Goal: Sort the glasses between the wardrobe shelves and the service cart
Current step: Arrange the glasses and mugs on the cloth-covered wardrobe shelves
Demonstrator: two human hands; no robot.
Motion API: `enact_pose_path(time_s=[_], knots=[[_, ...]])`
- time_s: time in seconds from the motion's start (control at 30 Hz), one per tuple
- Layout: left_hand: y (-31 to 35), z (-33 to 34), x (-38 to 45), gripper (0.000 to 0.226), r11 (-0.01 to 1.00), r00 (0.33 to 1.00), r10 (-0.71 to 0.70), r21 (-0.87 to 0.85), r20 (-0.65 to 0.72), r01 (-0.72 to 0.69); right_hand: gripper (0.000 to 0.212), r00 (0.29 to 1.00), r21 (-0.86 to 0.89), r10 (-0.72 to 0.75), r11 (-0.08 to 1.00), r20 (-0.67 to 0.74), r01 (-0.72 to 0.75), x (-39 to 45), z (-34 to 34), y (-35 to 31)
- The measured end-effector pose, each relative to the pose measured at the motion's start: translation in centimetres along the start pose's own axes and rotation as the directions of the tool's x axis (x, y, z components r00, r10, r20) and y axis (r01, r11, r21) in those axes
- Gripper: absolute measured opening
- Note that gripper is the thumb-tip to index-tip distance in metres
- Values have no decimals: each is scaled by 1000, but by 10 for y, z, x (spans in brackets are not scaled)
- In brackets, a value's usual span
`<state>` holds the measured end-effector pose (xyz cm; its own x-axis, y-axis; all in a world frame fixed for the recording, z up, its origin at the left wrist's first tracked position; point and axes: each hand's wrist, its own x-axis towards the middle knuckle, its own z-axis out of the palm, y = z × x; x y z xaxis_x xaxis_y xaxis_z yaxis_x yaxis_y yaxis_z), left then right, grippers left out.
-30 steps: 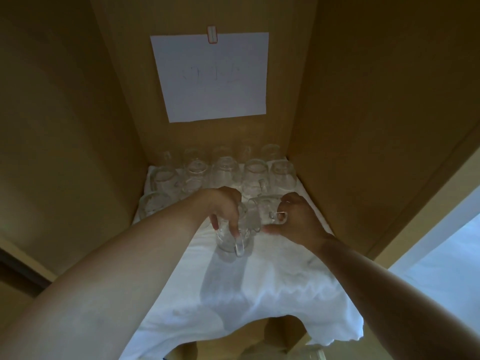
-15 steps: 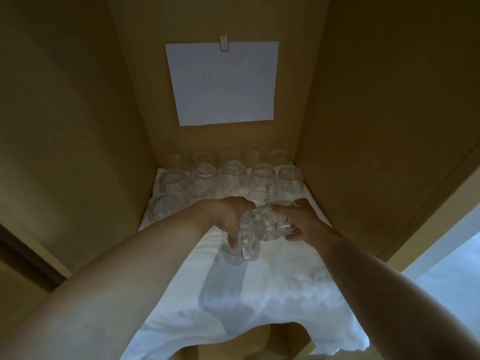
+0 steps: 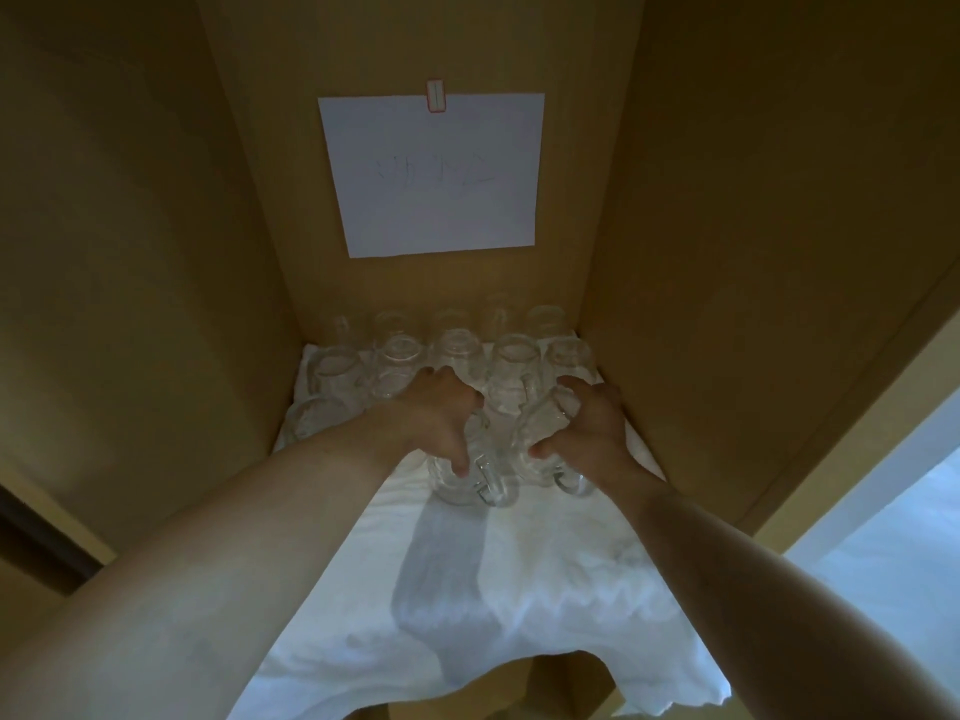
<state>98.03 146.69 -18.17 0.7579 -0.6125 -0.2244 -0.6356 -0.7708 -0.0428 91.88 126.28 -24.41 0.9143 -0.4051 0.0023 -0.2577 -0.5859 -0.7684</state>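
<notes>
Both arms reach in; the left hand (image 3: 441,418) claws over one glass mug (image 3: 460,472), the right hand (image 3: 589,431) grasps another mug (image 3: 545,449).

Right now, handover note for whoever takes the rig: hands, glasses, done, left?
Left hand grips a glass mug from above; right hand grips a second mug beside it. Both mugs are over the white cloth on the wardrobe shelf. Done: rows of glasses stand at the back. Left: I cannot tell whether these two are being set down or lifted; the cart is out of view.
</notes>
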Motion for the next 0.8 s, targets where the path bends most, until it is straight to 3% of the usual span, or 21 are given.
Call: enact_pose_path(time_s=[0.13, 0.3, 0.8], knots=[[2, 0, 8, 91, 996, 999, -34, 80, -15, 35, 108, 985, -264, -173, 950, -6, 166, -3, 11, -3], [-4, -1, 15, 76, 985, 997, -71, 153, -39, 76, 102, 929, -481, -368, 808, 37, 340, -10, 29, -10], [-20, 3, 38, 65, 998, 996, -42, -59, -79, 37, 108, 920, -365, -322, 847, 224, 386, 9, 23, -14]])
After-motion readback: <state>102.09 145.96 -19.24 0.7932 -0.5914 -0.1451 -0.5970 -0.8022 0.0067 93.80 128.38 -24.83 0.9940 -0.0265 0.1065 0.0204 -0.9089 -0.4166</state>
